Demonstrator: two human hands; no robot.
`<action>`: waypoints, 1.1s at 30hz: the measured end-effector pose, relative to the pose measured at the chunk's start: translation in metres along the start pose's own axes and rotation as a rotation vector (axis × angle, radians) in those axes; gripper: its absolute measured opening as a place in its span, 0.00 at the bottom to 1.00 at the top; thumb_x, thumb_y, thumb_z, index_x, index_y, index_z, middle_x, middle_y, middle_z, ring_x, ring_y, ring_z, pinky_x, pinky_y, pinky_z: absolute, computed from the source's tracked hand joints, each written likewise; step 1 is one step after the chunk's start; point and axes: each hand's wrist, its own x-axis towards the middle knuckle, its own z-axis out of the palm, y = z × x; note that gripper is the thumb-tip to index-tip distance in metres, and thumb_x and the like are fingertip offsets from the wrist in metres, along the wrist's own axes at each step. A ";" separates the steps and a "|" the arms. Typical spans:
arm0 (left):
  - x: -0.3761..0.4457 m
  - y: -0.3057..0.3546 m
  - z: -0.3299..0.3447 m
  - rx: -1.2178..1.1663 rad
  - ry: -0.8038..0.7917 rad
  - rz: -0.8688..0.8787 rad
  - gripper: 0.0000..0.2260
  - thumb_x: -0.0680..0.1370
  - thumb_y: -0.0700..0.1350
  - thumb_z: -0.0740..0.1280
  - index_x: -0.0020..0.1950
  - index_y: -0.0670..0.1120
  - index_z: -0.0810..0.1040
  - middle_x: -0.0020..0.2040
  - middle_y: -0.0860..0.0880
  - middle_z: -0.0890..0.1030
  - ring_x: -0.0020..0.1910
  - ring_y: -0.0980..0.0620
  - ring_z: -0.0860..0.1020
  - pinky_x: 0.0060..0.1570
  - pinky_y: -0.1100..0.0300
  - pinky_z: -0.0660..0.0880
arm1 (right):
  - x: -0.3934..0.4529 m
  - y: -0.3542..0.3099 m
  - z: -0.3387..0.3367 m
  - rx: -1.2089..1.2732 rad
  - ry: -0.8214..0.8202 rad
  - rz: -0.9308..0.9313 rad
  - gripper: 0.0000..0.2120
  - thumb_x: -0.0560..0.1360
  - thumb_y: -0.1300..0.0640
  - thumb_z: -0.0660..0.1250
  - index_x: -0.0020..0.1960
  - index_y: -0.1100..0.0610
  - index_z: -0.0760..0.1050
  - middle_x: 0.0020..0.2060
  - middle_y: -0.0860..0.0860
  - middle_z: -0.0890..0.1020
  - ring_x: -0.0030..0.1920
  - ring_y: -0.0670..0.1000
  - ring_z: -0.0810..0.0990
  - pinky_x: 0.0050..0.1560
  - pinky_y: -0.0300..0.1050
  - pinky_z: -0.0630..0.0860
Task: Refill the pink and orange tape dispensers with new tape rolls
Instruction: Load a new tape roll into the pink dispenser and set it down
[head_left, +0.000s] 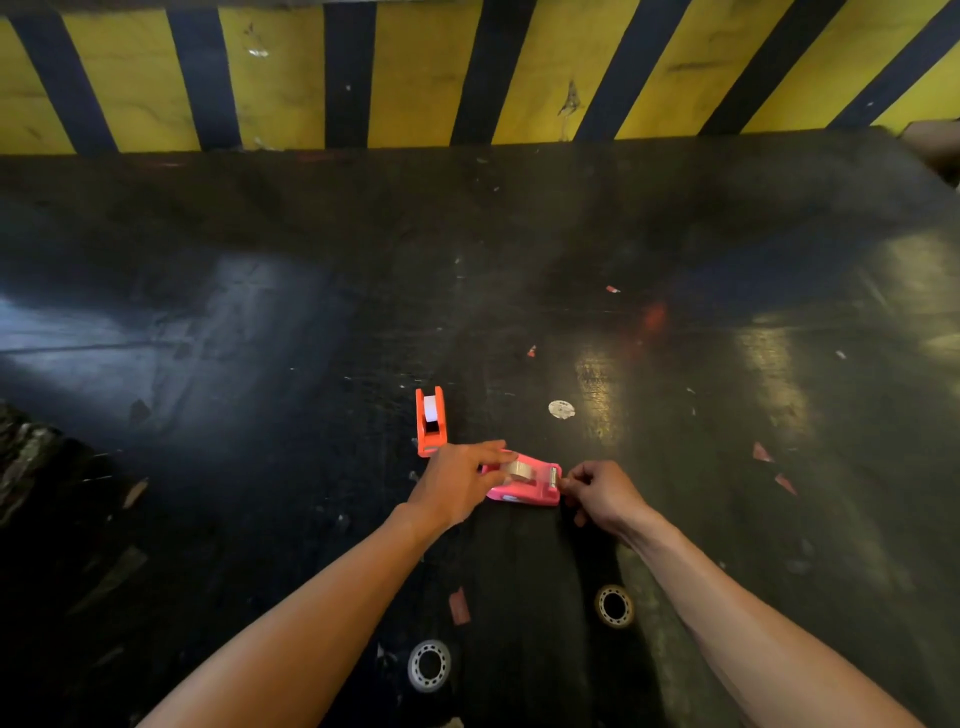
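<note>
The pink tape dispenser (530, 491) lies on the dark table with a clear tape roll (519, 471) seated in it. My left hand (457, 483) rests on the dispenser's left end, fingers over the roll. My right hand (597, 493) is at the cutter end, fingertips pinched together as if on the tape's free end, which is too thin to see. The orange tape dispenser (430, 422) stands just behind my left hand with a white roll in it, touched by neither hand.
Two empty tape cores (429, 665) (614, 606) lie on the table near my forearms. A small white disc (561, 409) and scattered red paper scraps (459, 605) dot the surface. A yellow and black striped wall (415, 73) runs behind the table.
</note>
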 end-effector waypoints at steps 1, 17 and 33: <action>0.000 0.000 0.000 0.003 0.000 0.002 0.17 0.79 0.43 0.70 0.68 0.48 0.78 0.74 0.48 0.74 0.70 0.51 0.74 0.70 0.58 0.68 | 0.000 0.000 0.000 -0.006 0.006 0.000 0.05 0.79 0.56 0.68 0.45 0.56 0.77 0.35 0.52 0.82 0.23 0.46 0.76 0.24 0.38 0.69; 0.003 -0.003 0.003 0.016 -0.026 0.003 0.19 0.80 0.44 0.69 0.70 0.50 0.76 0.77 0.50 0.70 0.70 0.50 0.75 0.73 0.48 0.69 | -0.015 0.008 0.000 -0.135 -0.023 -0.324 0.28 0.74 0.62 0.70 0.72 0.52 0.69 0.50 0.50 0.79 0.48 0.49 0.79 0.48 0.36 0.74; -0.072 -0.069 0.036 0.234 0.378 -0.025 0.25 0.79 0.44 0.66 0.76 0.48 0.67 0.76 0.47 0.67 0.75 0.50 0.67 0.73 0.45 0.68 | -0.001 -0.007 0.019 -0.231 0.198 -0.276 0.23 0.67 0.46 0.77 0.56 0.55 0.74 0.52 0.54 0.79 0.51 0.55 0.79 0.50 0.47 0.75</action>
